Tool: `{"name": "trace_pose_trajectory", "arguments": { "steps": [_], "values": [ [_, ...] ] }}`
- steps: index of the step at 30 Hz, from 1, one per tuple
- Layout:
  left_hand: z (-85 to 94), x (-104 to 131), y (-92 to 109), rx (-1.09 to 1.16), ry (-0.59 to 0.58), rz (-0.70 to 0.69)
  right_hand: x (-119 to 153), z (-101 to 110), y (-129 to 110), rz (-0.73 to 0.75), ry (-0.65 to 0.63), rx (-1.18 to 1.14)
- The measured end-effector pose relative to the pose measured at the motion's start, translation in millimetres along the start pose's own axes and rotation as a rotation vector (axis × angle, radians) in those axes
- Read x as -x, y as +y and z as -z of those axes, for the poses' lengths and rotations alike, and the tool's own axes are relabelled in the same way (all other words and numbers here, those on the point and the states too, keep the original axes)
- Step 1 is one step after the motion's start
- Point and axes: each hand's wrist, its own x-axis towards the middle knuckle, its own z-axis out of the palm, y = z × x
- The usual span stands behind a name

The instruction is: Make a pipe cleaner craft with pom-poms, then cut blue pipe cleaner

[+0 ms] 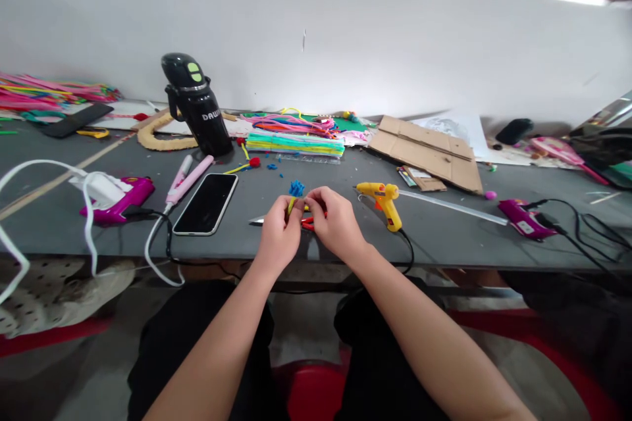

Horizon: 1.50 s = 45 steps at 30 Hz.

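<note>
My left hand (282, 227) and my right hand (333, 216) meet over the table's front part, fingertips pinched close together. Between them is a yellow pipe cleaner (291, 204), partly hidden by the fingers. Just beyond the fingertips sits a cluster of short blue pipe cleaner pieces (296, 189); whether it is joined to the yellow one I cannot tell. Under my hands lie red-handled scissors (307, 223), their blade tip showing on the left. A yellow glue gun (382, 199) rests to the right of my right hand.
Left of my hands are a phone (206, 204), a pink styling iron (190, 181) and a purple power socket (118, 200) with cords. Behind stand a black bottle (202, 112) and pipe cleaner bundles (296, 143). Cardboard (424, 151) and another purple socket (527, 219) are at right.
</note>
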Motion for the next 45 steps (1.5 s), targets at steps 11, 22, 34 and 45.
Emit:
{"name": "trace_pose_trajectory", "arguments": {
  "steps": [11, 22, 34, 45],
  "values": [
    [29.3, -4.2, -6.3, 0.168, -0.09, 0.08, -4.3, 19.4, 11.3, -0.068, -0.103, -0.257],
    [37.3, -11.1, -22.3, 0.186, -0.148, -0.045, 4.5, 30.5, -8.3, 0.183, -0.117, -0.133],
    [42.2, -12.9, -25.9, 0.27, -0.259, -0.102, 9.4, 33.4, -14.4, 0.368, -0.109, -0.1],
    [47.5, -7.1, -28.4, 0.51, -0.442, -0.062, 14.2, 36.6, -24.9, 0.388, -0.125, -0.153]
  ]
}}
